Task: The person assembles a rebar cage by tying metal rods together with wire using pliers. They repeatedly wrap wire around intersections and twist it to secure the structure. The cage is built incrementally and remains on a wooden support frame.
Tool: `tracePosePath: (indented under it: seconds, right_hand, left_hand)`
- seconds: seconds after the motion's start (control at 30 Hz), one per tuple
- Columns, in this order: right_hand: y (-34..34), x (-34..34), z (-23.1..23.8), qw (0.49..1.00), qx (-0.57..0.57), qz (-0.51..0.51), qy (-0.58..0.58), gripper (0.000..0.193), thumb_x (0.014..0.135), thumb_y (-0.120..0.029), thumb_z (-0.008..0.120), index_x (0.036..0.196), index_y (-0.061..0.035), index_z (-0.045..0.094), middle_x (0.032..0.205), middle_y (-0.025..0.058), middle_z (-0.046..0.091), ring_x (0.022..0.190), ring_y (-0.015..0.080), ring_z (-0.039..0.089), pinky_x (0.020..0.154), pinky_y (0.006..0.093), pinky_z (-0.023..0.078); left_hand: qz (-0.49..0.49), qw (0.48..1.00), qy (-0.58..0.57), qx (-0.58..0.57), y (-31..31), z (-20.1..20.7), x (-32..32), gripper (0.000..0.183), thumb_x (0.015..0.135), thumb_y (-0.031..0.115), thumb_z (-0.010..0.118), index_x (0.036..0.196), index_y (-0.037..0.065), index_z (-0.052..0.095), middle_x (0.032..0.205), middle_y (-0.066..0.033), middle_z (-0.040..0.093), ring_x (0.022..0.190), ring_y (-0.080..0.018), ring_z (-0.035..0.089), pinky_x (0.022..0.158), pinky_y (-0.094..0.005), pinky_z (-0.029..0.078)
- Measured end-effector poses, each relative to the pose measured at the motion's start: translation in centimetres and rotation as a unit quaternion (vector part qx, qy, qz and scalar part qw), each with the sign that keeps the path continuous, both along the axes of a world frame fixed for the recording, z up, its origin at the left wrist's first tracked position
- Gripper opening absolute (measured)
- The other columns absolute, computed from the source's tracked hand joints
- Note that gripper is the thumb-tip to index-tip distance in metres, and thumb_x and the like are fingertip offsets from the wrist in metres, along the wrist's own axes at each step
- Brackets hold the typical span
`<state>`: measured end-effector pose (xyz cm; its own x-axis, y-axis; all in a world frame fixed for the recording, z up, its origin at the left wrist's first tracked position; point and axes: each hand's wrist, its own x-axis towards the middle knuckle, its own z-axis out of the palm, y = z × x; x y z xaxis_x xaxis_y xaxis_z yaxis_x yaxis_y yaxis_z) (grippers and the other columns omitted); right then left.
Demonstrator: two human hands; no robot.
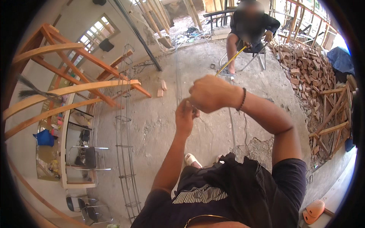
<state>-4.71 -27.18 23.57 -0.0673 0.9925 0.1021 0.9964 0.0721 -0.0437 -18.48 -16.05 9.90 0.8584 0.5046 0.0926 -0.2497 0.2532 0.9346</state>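
My right hand (216, 93) is closed in a fist at the centre, with a dark bead bracelet on the wrist. A yellow tape measure blade (227, 65) runs from the hand of a seated person (251, 26) down to my right fist and disappears behind it. Just below and to the left, my left hand (185, 116) is raised with its fingers pinched against the right hand. What lies between those fingers is hidden.
A long rebar cage (123, 144) lies on the concrete floor to the left, beside wooden frames (72, 91). Loose bricks (162, 88) lie nearby. At right are a brick pile (304, 72) and scrap timber (332, 114). Folding chairs (90, 157) stand at left.
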Motion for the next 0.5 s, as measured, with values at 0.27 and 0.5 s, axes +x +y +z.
tracePosePath:
  seconds: [0.27,0.5]
  right_hand:
    - [-1.9,-4.3,-3.8,0.871,0.488,-0.031,-0.053,0.026,0.076,-0.027,0.079,0.098,-0.0165,0.07,0.119,0.0089,0.06,0.121,0.0254,0.052,0.105,0.0518,0.041]
    - [-2.4,-18.7,-19.2,0.767,0.216,-0.205,0.569,0.058,0.092,-0.03,0.072,0.137,-0.0021,0.047,0.122,0.0115,0.061,0.114,0.0215,0.057,0.094,0.0372,0.048]
  left_hand:
    - [0.005,0.989,-0.107,-0.1,-0.6,3.6,-2.7,0.036,0.105,0.032,0.053,0.106,-0.003,0.062,0.077,0.0042,0.044,0.063,-0.0075,0.038,0.062,-0.0256,0.038]
    - [-0.016,0.984,-0.132,-0.12,2.8,6.1,-10.2,0.031,0.102,0.032,0.059,0.112,0.003,0.058,0.083,0.0049,0.049,0.075,-0.0075,0.045,0.071,-0.0276,0.043]
